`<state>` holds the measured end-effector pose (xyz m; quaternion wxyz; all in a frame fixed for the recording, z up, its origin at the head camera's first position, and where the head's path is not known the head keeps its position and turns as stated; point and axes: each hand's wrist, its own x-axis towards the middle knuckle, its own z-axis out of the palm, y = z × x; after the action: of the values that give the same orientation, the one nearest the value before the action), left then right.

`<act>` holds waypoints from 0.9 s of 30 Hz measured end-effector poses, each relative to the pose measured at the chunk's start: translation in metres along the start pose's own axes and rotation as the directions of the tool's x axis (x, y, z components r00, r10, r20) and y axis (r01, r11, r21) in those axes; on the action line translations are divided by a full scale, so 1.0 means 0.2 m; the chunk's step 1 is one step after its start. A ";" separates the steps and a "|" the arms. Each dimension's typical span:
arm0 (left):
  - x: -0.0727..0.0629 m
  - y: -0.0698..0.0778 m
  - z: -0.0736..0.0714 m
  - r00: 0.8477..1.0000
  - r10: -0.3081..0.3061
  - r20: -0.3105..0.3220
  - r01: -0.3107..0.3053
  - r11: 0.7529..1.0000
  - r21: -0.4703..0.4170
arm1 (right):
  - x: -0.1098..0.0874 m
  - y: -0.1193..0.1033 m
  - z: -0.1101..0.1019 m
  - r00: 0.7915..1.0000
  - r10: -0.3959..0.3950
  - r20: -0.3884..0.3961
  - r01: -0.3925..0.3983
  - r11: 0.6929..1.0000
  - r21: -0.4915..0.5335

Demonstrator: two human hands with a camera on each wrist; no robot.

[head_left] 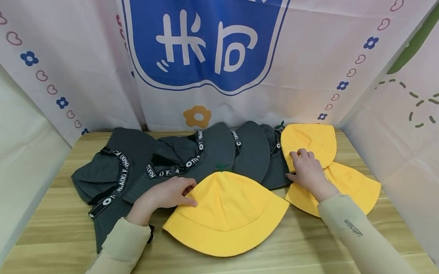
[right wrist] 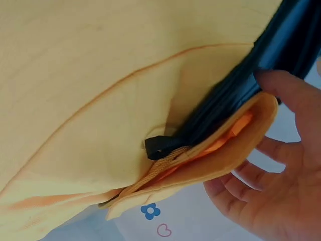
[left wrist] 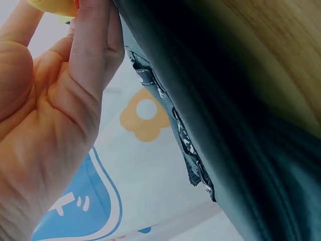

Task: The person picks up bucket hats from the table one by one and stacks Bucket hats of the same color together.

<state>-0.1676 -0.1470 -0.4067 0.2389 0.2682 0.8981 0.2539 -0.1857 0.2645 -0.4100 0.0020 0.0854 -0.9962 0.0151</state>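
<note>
My left hand (head_left: 170,193) pinches the left side of a yellow bucket hat (head_left: 226,210), which sits crown up at the front middle with a small green sprout on top. In the left wrist view, yellow cloth shows at that hand's (left wrist: 60,95) fingertips. My right hand (head_left: 309,172) rests on another yellow bucket hat (head_left: 311,137) at the back right, fingers fairly straight on its cloth. Its thumb (right wrist: 283,85) is apart from the fingers, right at the dark brim in the right wrist view. A third yellow hat (head_left: 354,184) lies partly under that one.
Several dark grey bucket hats (head_left: 216,149) with lettered bands overlap in a row along the back of the wooden table (head_left: 301,252). The leftmost dark hat (head_left: 99,175) lies tilted. A white printed cloth (head_left: 294,80) hangs behind, and white walls (head_left: 14,162) stand on both sides.
</note>
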 end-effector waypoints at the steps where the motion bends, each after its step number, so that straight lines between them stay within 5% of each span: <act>1: 0.00 0.00 0.00 1.000 0.000 0.000 0.000 1.000 -0.002 | 0.00 0.00 0.01 1.000 0.003 -0.006 -0.004 1.000 -0.013; 8: 0.00 0.00 0.00 1.000 -0.008 0.003 0.008 1.000 -0.008 | 0.01 0.00 0.04 0.999 0.037 -0.037 -0.036 0.999 0.004; 18: 0.00 0.00 0.00 1.000 0.006 0.000 -0.006 1.000 -0.006 | -0.02 0.12 0.06 0.977 0.013 -0.213 -0.021 0.999 -0.037; 27: 0.00 -0.01 0.00 1.000 0.008 -0.005 -0.008 1.000 -0.006 | -0.01 0.22 0.06 0.985 0.010 -0.175 -0.004 0.999 0.037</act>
<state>-0.1682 -0.1478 -0.4075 0.2364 0.2703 0.8968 0.2583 -0.1907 0.3084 -0.4228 0.0878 0.0801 -0.9921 0.0406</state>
